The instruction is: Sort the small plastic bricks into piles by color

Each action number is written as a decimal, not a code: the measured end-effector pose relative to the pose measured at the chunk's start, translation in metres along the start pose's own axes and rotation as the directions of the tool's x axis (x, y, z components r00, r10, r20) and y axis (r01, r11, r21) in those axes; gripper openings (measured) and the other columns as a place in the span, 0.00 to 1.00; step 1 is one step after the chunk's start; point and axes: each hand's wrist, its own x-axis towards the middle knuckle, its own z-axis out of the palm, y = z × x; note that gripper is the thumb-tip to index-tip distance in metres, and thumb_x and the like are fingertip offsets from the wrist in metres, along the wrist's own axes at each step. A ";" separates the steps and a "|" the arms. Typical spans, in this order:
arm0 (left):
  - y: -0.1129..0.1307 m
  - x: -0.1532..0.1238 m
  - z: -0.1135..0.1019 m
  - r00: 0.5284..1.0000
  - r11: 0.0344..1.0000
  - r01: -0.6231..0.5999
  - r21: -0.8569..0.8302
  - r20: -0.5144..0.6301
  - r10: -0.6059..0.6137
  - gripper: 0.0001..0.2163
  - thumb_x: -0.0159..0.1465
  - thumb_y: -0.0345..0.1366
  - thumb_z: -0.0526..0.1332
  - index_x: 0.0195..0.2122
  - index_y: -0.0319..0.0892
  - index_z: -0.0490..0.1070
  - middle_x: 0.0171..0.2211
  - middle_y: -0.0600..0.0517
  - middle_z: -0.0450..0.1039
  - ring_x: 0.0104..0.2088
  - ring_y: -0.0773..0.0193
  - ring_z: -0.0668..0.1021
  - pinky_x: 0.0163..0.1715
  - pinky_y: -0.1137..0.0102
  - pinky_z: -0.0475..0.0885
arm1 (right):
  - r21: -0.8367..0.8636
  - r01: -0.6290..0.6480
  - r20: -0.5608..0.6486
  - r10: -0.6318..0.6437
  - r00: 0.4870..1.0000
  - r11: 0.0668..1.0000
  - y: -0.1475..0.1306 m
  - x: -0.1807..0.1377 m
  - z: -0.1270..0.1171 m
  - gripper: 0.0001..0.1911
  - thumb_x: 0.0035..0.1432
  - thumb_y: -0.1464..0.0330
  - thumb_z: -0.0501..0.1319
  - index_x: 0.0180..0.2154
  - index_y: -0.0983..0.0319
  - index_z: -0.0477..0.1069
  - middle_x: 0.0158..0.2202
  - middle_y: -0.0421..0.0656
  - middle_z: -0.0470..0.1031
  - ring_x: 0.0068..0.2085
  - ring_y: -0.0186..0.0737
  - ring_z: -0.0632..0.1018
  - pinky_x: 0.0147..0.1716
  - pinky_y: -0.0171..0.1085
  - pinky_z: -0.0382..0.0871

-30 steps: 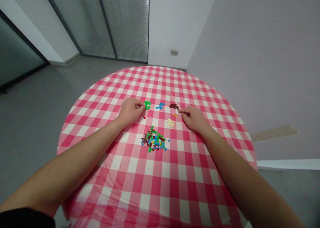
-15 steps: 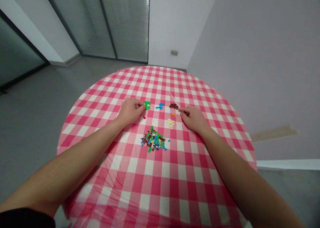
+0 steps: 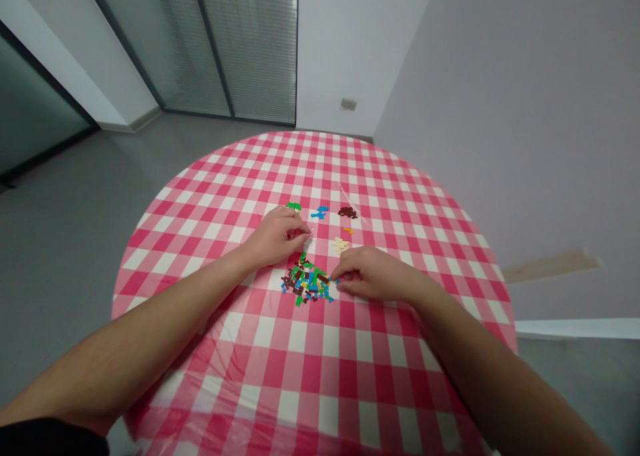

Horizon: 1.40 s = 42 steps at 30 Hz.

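A mixed pile of small toy bricks (image 3: 305,286), in brown, green, blue and yellow, lies mid-table. My right hand (image 3: 375,273) is at the pile's right edge, thumb and forefinger slightly apart, by a small blue brick. Above the pile is my left hand (image 3: 277,236), its fingers slightly parted near small pale pieces; nothing shows in its grip. Behind it, partly hidden, lie green bricks (image 3: 294,206). Farther right are blue bricks (image 3: 320,213) and dark brown bricks (image 3: 347,213). Cream bricks (image 3: 340,245) sit just beyond my right hand, with yellow pieces (image 3: 349,231) above them.
A round table with a red-and-white checked cloth (image 3: 320,169) carries everything. The plastic cover is wrinkled at the near left. Beyond stand a glass partition (image 3: 240,49) and a grey wall (image 3: 525,123).
My left hand has moved right and nearer, away from the green bricks. My right hand has left the dark brown bricks and come down-left to the mixed pile.
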 end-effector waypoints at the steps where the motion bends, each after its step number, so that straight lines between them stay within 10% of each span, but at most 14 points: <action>1: 0.000 0.000 0.001 1.000 1.000 -0.001 -0.006 -0.004 0.001 0.07 0.61 0.31 0.60 0.33 0.44 0.78 0.32 0.51 0.77 0.38 0.58 0.75 0.43 0.62 0.67 | -0.006 -0.004 0.004 0.004 1.000 1.000 0.001 0.000 0.000 0.13 0.52 0.77 0.61 0.36 0.58 0.81 0.33 0.42 0.81 0.32 0.36 0.77 0.32 0.34 0.67; 8: 0.001 0.000 0.002 1.000 0.999 0.027 -0.033 0.005 -0.027 0.06 0.62 0.31 0.60 0.33 0.45 0.77 0.32 0.51 0.77 0.39 0.58 0.75 0.44 0.61 0.67 | 0.043 -0.035 -0.128 0.041 0.991 0.998 0.006 0.004 0.001 0.09 0.58 0.72 0.60 0.34 0.58 0.80 0.33 0.42 0.81 0.34 0.38 0.78 0.36 0.36 0.69; 17: 0.021 -0.004 0.002 0.994 0.984 -0.079 -0.158 0.058 0.089 0.05 0.64 0.35 0.63 0.37 0.47 0.79 0.35 0.51 0.77 0.39 0.60 0.75 0.46 0.61 0.68 | 0.342 -0.164 -0.505 0.328 0.798 0.925 0.012 0.014 0.017 0.08 0.54 0.65 0.64 0.33 0.60 0.79 0.25 0.41 0.77 0.25 0.35 0.73 0.24 0.33 0.64; 42: 0.028 -0.005 0.008 0.983 0.975 -0.166 -0.149 -0.100 0.152 0.03 0.63 0.32 0.63 0.34 0.46 0.77 0.33 0.52 0.77 0.36 0.61 0.76 0.42 0.62 0.70 | 0.526 -0.012 -0.524 0.335 0.783 0.851 0.012 0.021 0.030 0.05 0.52 0.66 0.67 0.30 0.60 0.75 0.30 0.44 0.79 0.28 0.38 0.75 0.26 0.36 0.68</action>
